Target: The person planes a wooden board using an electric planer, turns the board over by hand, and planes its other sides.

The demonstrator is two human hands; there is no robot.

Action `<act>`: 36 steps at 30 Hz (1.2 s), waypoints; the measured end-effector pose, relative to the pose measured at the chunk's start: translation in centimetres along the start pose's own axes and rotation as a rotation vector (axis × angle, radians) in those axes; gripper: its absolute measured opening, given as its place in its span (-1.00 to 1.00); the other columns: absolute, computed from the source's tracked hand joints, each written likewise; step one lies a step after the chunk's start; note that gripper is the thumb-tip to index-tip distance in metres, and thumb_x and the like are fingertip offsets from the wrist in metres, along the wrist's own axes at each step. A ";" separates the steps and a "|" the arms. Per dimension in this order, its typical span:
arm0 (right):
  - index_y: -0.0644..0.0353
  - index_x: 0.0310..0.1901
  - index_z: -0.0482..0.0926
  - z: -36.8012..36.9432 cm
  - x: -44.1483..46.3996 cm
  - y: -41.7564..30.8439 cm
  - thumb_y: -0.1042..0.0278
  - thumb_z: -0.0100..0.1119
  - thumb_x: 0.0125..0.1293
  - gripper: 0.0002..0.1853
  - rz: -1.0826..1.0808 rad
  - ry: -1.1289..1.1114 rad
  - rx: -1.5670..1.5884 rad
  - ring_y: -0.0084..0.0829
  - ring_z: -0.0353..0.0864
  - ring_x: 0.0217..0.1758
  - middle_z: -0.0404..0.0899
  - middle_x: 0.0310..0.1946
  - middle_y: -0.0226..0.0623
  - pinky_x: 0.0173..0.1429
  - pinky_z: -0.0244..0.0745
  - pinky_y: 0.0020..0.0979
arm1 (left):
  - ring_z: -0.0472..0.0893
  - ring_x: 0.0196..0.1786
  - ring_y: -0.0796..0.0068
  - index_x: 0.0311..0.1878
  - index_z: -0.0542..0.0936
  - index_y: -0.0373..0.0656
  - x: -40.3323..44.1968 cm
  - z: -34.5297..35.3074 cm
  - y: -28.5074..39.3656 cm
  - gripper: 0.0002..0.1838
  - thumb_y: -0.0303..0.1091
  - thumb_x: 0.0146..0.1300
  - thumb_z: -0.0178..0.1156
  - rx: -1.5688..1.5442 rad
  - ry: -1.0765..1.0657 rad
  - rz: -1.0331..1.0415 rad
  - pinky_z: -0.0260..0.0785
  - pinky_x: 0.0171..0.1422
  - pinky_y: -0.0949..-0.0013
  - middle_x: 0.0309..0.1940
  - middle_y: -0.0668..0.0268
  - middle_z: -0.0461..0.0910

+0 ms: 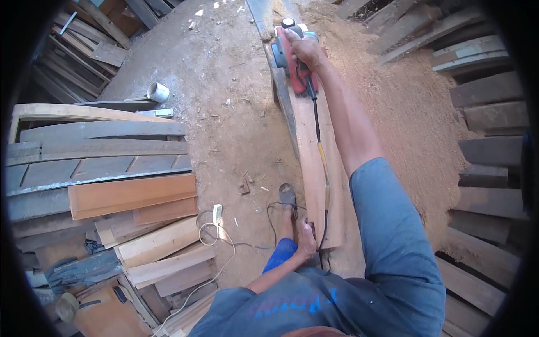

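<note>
My right hand is wrapped round the grip of a red and blue-grey electric hand planer, near the far end of a long wooden board. The planer rests on the board's upper face. From its rear a black power cord, with a yellow stretch, runs back along the board. My left hand is closed at the board's near left edge, beside a small dark thing. What its fingers grip is partly hidden.
Stacked planks fill the left side, and more boards line the right. Sawdust covers the floor on the right. A white power strip with a looped cable and a white bucket are on the left.
</note>
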State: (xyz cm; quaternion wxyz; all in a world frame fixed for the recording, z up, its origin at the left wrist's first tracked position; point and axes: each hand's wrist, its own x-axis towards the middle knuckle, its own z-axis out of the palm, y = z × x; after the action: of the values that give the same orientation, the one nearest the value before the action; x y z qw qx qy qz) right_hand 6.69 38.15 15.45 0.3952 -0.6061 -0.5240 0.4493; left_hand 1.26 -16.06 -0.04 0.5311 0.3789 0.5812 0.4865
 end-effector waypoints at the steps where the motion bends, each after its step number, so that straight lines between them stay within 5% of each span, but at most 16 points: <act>1: 0.26 -0.43 0.66 -0.2 -0.1 0.5 -0.40 0.22 0.41 -0.30 0.005 0.001 0.004 -0.49 0.58 -0.51 0.62 -0.51 -0.32 -0.41 0.51 -0.36 | 0.53 -0.10 0.54 0.42 0.25 -0.44 -0.2 0.1 0.2 -0.15 0.29 0.61 -0.40 0.100 0.017 0.054 0.41 0.02 0.42 -0.05 0.28 0.53; 5: 0.25 -0.38 0.68 -2.1 -7.4 1.1 -0.41 0.27 0.36 -0.31 0.096 -0.031 0.046 -0.50 0.59 -0.46 0.63 -0.48 -0.35 -0.37 0.50 -0.37 | 0.54 -0.12 0.42 0.43 0.25 -0.36 -1.2 -1.5 -7.1 -0.28 0.17 0.66 -0.39 0.419 0.008 0.166 0.42 0.05 0.31 -0.08 0.23 0.52; 8: 0.25 -0.26 0.67 -4.4 -14.9 1.7 -0.25 0.22 0.46 -0.42 0.158 -0.084 0.070 -0.54 0.55 -0.49 0.58 -0.49 -0.40 -0.41 0.47 -0.38 | 0.53 -0.36 0.71 0.35 0.34 -0.22 -0.9 -1.8 -9.0 -0.26 0.29 0.62 -0.42 0.098 -0.033 -0.125 0.42 -0.22 0.52 -0.28 0.43 0.56; 13: 0.14 -0.16 0.62 -6.7 -31.8 8.9 -0.04 0.11 0.56 -0.63 0.206 -0.111 -0.002 -0.56 0.51 -0.51 0.52 -0.54 -0.48 -0.42 0.44 -0.40 | 0.49 -0.26 0.57 0.50 0.25 -0.26 0.1 -1.9 -8.6 -0.25 0.26 0.65 -0.36 -0.108 -0.057 -0.200 0.42 -0.16 0.43 -0.22 0.36 0.48; 16: 0.21 -0.02 0.61 -9.4 -44.9 9.7 0.01 0.12 0.51 -0.62 0.084 -0.172 -0.131 -0.36 0.62 -0.40 0.60 -0.46 -0.28 -0.23 0.56 -0.28 | 0.46 -0.26 0.59 0.53 0.23 -0.26 0.6 -2.4 -7.5 -0.20 0.31 0.63 -0.34 -0.204 -0.073 -0.308 0.40 -0.16 0.47 -0.23 0.37 0.47; 18: 0.45 0.31 0.49 -10.7 -53.0 9.1 0.01 0.26 0.42 -0.34 0.200 -0.235 -0.050 -0.08 0.67 0.19 0.67 0.08 0.14 0.29 0.52 -0.15 | 0.58 -0.14 0.43 0.55 0.18 -0.28 0.9 -3.0 -6.5 -0.12 0.37 0.60 -0.38 -0.301 -0.034 -0.408 0.45 0.00 0.38 -0.13 0.19 0.59; 22: 0.38 0.23 0.54 -10.7 -62.1 10.6 0.09 0.26 0.42 -0.46 0.210 -0.186 -0.028 -0.12 0.69 0.16 0.69 0.02 0.13 0.25 0.53 -0.13 | 0.68 0.00 0.16 0.61 0.07 -0.35 1.0 -3.9 -4.7 0.04 0.51 0.52 -0.40 -0.459 -0.016 -0.517 0.50 0.19 0.21 0.02 -0.10 0.67; 30: 0.32 0.19 0.60 -6.8 -46.9 6.8 0.01 0.12 0.49 -0.49 0.080 -0.075 -0.035 -0.06 0.73 -0.03 0.71 -0.10 0.13 0.08 0.57 -0.12 | 0.66 0.04 0.19 0.61 0.09 -0.33 1.0 -5.2 -5.3 0.05 0.53 0.50 -0.38 -0.494 -0.157 -0.561 0.48 0.20 0.20 0.06 -0.05 0.66; 34: 0.18 0.30 0.59 -4.8 -31.9 5.3 -0.09 0.12 0.50 -0.44 0.001 -0.067 -0.108 -0.10 0.72 -0.02 0.73 -0.10 0.02 0.07 0.58 -0.12 | 0.51 -0.18 0.46 0.66 0.07 -0.10 1.3 -3.5 -1.1 0.14 0.69 0.35 -0.31 -0.401 -0.056 -0.678 0.47 -0.18 0.32 -0.05 0.22 0.57; 36: 0.18 0.26 0.60 -5.6 -26.6 3.1 -0.12 0.13 0.50 -0.44 0.102 -0.179 -0.056 -0.14 0.71 0.06 0.72 -0.08 0.03 0.15 0.59 -0.13 | 0.48 -0.21 0.46 0.67 0.03 -0.09 2.8 -4.3 -1.7 0.11 0.67 0.38 -0.33 -0.335 -0.074 -0.665 0.46 -0.17 0.32 -0.07 0.25 0.52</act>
State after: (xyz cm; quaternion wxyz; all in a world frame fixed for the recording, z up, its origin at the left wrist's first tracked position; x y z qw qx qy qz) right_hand 11.70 11.37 17.57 0.3064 -0.6002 -0.5382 0.5061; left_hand -3.21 -14.52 -2.55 0.7352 0.0945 0.5652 0.3620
